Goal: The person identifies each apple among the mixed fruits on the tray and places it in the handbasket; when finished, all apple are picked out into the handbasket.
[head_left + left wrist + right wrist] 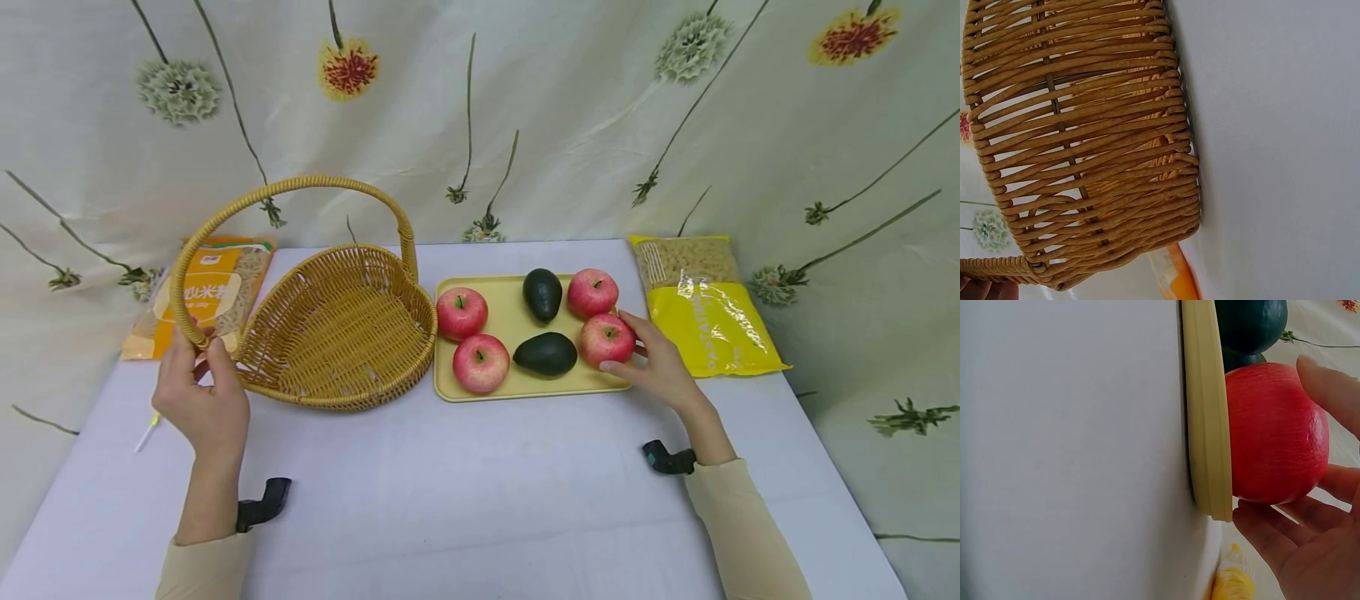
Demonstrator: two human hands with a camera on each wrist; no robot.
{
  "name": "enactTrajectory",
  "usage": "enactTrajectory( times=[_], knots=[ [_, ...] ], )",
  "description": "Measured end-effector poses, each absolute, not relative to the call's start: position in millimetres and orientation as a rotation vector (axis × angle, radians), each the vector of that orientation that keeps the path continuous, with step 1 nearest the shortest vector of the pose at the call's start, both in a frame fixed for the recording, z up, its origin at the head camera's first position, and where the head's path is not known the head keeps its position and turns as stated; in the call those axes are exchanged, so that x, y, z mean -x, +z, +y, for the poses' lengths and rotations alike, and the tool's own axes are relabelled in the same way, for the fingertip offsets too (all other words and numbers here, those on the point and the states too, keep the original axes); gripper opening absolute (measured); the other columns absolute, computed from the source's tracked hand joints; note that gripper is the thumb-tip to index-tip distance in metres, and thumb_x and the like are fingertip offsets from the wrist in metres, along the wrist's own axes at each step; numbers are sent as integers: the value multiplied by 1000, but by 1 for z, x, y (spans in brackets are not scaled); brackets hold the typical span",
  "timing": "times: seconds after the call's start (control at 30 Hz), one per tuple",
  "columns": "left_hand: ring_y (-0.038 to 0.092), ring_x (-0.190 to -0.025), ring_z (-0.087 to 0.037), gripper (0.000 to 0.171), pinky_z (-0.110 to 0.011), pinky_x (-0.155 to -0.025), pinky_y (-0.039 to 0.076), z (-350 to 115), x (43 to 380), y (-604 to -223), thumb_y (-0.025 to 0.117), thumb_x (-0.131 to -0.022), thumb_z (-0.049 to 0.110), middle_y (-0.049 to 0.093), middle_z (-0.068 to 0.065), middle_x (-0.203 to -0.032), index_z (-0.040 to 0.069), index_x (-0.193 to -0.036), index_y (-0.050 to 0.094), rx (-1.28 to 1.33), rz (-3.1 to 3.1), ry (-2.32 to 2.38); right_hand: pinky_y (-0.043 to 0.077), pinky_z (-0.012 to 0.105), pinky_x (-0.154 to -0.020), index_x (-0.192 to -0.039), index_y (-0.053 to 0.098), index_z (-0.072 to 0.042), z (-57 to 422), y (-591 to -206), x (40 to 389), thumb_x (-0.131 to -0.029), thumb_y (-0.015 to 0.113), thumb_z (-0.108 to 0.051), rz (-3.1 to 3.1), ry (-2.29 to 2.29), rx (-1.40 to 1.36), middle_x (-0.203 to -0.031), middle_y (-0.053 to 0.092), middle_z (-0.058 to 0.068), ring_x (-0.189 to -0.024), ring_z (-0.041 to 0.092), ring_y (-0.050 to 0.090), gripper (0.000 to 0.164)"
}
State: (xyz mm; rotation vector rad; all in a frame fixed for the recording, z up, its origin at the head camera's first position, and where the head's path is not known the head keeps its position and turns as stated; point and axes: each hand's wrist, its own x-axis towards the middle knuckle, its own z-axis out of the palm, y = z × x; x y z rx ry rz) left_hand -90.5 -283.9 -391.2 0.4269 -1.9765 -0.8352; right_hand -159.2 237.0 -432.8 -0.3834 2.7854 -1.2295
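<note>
My left hand (202,400) grips the wrapped handle (296,185) of a brown wicker basket (337,325) near its left foot. Nothing lies inside the basket, which stands on the table. On the right, my right hand (660,367) holds a red apple (606,340) at the near right corner of a yellow tray (525,394). In the right wrist view its thumb is on one side of the apple (1275,434), its fingers round the other. Several more apples (481,364) and two dark green avocados (545,354) sit on the tray.
An orange bag (217,287) lies behind the basket's handle at the left. To the right of the tray lies a yellow pasta bag (705,321). A small white and yellow stick (148,432) is by the left hand. Flowered cloth (555,108) hangs behind the table.
</note>
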Motion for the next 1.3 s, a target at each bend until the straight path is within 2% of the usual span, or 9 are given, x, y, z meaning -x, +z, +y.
enactTrajectory(
  times=[0.3,0.53,1.0,1.3],
  knots=[
    [48,-95,19,32,-2,-78,43,-285,89,-391,53,-98,19,68,-21,-112,8,-125,67,-373,-1987,-822,45,54,-102,-151,33,-5,234,-433,159,-84,77,-25,2812,-1209,362,-149,40,22,-132,39,43,82],
    [52,-97,14,36,-2,-79,43,-284,89,-390,50,-99,28,68,-19,-113,9,-126,66,-388,-1991,-829,44,54,-103,-151,33,-6,234,-432,159,-84,76,-25,2808,-1216,345,-150,40,22,-133,39,42,82],
    [47,-95,20,35,-2,-79,43,-286,90,-391,50,-99,24,68,-21,-111,12,-129,64,-387,-1986,-841,45,54,-101,-150,35,-5,232,-436,160,-84,77,-24,2828,-1245,323,-148,42,21,-131,39,44,80],
    [48,-93,16,32,-3,-80,43,-281,91,-390,53,-98,22,69,-17,-111,9,-124,67,-442,-1952,-872,47,54,-99,-149,37,-4,232,-436,159,-83,77,-23,2843,-1265,293,-147,44,22,-129,39,45,79]
  ],
)
